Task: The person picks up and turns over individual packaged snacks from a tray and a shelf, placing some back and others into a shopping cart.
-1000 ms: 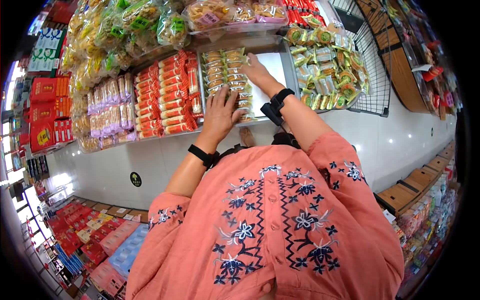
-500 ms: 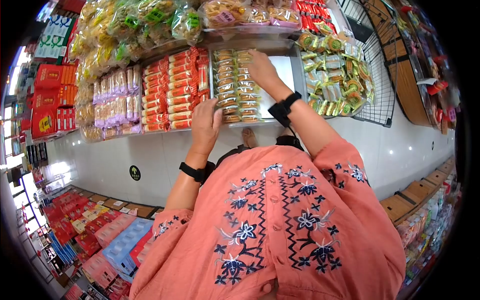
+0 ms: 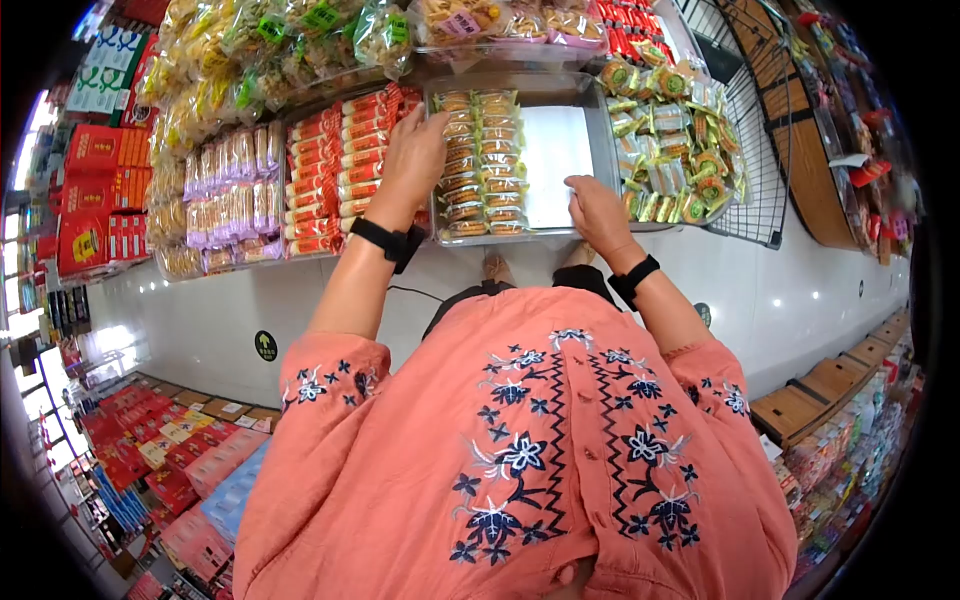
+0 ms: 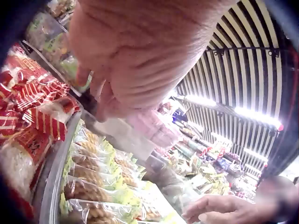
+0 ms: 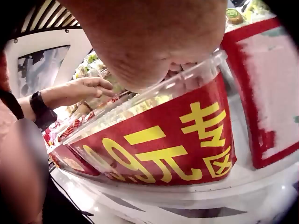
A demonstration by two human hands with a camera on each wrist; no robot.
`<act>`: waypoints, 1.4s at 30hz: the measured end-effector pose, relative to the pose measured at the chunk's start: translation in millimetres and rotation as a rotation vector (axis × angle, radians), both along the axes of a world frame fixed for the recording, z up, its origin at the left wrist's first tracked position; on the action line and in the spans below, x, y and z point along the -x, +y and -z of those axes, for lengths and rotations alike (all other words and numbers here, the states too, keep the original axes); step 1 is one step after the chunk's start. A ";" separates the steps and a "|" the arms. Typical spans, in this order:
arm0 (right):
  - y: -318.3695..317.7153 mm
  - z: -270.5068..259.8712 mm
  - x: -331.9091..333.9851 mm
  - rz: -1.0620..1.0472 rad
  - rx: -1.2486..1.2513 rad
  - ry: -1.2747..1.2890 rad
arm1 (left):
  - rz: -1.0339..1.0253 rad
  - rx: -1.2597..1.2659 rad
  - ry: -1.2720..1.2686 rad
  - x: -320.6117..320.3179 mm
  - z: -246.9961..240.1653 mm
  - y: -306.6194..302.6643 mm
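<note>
Two rows of wrapped cookies [image 3: 480, 165] stand in a grey plastic tray [image 3: 598, 125]. To their right a white sheet [image 3: 557, 165] lines the tray bottom. My left hand [image 3: 415, 158] is over the tray's left side, between the cookies and the red packets, fingers relaxed and pointing away. The left wrist view has this hand [image 4: 135, 60] above the far end of the cookie rows, with no packet visible in it. At the front right, my right hand [image 3: 602, 215] is low over the white sheet. Its fingers show behind the clear front wall [image 5: 154, 93] in the right wrist view.
Red-wrapped packets [image 3: 362, 150] and purple-wrapped packets [image 3: 232, 185] fill the bins to the left. Green-wrapped snacks [image 3: 690, 140] lie in the right bin beside a wire cart [image 3: 745, 190]. Bagged snacks [image 3: 300, 40] are piled behind. A red price sign [image 5: 159, 140] covers the tray's front.
My left hand first drew back from the cookies to the front left, then reached forward along the tray's left side. My right hand left the far end of the cookie row and came nearer, to the front right.
</note>
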State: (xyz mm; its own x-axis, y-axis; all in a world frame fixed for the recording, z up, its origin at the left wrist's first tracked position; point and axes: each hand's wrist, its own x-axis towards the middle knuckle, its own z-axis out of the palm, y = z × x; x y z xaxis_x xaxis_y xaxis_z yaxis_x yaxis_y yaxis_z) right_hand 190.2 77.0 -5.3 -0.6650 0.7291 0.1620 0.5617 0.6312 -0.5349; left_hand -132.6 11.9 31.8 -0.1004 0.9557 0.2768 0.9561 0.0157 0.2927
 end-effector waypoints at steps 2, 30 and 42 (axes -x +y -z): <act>-3.7 1.0 4.7 0.047 -0.036 0.001 | 0.059 0.065 0.042 6.3 2.9 6.7; -3.4 8.0 7.1 0.106 -0.039 -0.024 | 0.217 0.154 0.185 7.6 14.9 -8.3; -3.4 7.7 7.5 0.104 -0.077 0.010 | 0.196 0.139 0.227 4.4 18.4 -13.3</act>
State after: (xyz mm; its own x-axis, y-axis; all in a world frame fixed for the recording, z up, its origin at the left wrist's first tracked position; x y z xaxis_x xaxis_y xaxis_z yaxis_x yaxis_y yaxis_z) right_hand 182.7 73.5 -13.0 -0.5842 0.7795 0.2262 0.6213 0.6088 -0.4933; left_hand -137.0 -1.5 13.3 0.1387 0.9808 0.1371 0.9854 -0.1505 0.0798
